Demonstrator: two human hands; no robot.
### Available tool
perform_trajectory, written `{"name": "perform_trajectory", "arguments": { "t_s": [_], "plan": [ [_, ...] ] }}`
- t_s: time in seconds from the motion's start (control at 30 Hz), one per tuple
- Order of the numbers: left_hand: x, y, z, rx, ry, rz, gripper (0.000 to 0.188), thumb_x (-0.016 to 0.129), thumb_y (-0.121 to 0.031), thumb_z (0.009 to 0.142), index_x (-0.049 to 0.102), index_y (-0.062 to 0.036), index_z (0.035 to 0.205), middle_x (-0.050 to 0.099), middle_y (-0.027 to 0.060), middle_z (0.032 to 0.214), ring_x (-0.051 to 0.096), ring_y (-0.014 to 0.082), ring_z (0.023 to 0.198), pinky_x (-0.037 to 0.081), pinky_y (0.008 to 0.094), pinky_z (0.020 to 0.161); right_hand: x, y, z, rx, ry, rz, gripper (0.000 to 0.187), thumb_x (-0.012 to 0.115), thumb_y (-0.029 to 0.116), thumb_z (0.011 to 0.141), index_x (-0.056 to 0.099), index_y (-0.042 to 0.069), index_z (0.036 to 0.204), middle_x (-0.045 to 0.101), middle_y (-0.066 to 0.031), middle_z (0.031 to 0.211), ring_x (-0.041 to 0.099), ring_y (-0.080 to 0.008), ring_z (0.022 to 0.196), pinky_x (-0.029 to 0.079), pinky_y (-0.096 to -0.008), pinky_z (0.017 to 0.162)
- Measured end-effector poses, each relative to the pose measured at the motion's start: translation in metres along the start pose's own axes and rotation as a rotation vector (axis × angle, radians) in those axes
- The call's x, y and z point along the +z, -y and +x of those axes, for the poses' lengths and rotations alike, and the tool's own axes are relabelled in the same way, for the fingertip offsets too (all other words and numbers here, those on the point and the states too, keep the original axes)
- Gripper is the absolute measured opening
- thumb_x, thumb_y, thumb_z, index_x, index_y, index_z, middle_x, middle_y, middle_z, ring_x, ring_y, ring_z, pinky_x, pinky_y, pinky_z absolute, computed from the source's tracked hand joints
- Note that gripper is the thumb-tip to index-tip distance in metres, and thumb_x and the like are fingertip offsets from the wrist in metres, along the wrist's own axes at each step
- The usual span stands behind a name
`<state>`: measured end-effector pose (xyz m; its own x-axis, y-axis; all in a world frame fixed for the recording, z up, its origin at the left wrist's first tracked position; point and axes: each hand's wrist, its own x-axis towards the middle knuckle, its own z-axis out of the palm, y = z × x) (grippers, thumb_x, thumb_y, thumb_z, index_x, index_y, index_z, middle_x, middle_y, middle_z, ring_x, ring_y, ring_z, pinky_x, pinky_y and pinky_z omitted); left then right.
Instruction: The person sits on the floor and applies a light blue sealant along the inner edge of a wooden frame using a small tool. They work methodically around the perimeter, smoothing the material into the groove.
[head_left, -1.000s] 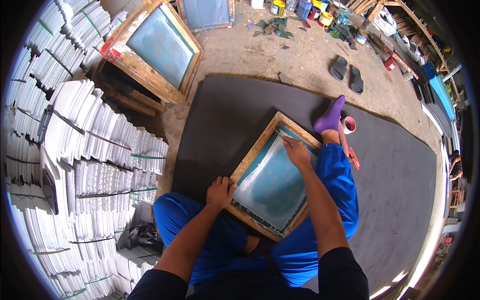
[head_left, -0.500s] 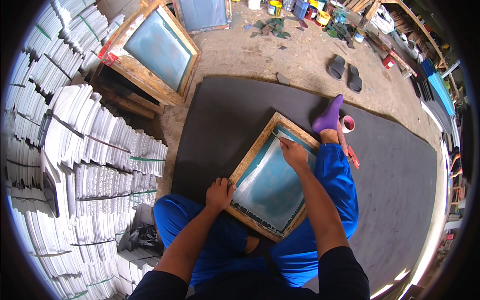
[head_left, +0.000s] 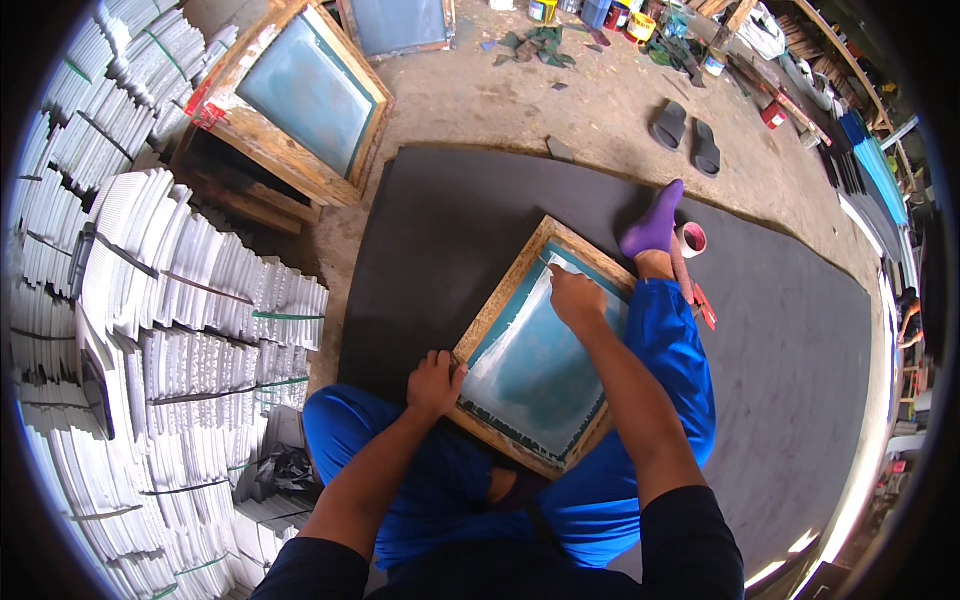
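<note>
A wooden-framed printing screen (head_left: pixel 535 370) lies tilted across my lap, its teal mesh streaked with white along the left side. My left hand (head_left: pixel 436 384) is closed on the left side of the wooden frame, fingers curled over the edge. At the far part of the mesh, my right hand (head_left: pixel 577 299) is closed with the forefinger pointing toward the far corner. A thin pale sliver shows by its fingertips, too small to name. Dark jagged marks run along the near edge of the mesh.
I sit on a black mat (head_left: pixel 780 360). Near my foot lie a tape roll (head_left: pixel 692 237) and a red-handled tool (head_left: pixel 704 305). Strapped white stacks (head_left: pixel 200 300) rise at left. Another screen (head_left: pixel 310 95) leans beyond; sandals (head_left: pixel 688 137) and paint cans (head_left: pixel 640 28) are farther off.
My right hand has shifted slightly left and toward the far corner of the mesh. The left hand keeps its place on the frame. The whole view has shifted slightly.
</note>
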<state>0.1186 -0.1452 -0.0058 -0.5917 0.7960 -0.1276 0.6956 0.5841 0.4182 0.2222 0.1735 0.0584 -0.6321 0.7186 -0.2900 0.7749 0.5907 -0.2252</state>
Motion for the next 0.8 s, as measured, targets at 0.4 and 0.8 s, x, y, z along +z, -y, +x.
{"name": "perform_trajectory", "arguments": {
  "t_s": [0.4,0.8],
  "plan": [
    [-0.014,-0.006,0.001,-0.05,0.051,-0.034,0.039,0.06,-0.043,0.102,0.059,-0.0052,0.114,0.063,0.0186,0.11,0.064,0.0404,0.101,0.053,0.0514,0.087,0.054,-0.036,0.012,0.01,-0.092,0.684,0.035,0.062,0.034,0.104,0.072,0.019,0.134,0.076,-0.0202,0.098,0.074,-0.0354,0.089,0.056,-0.0475,0.081],
    [-0.007,0.001,-0.001,-0.008,0.008,-0.043,0.04,0.059,-0.045,0.102,0.058,-0.0059,0.108,0.061,0.0174,0.107,0.065,0.0393,0.098,0.055,0.0513,0.083,0.024,-0.043,0.027,0.515,0.508,1.404,0.041,0.062,0.043,0.104,0.071,0.021,0.138,0.056,-0.0039,0.072,0.041,-0.0113,0.049,0.033,-0.0311,0.043]
  ]
}}
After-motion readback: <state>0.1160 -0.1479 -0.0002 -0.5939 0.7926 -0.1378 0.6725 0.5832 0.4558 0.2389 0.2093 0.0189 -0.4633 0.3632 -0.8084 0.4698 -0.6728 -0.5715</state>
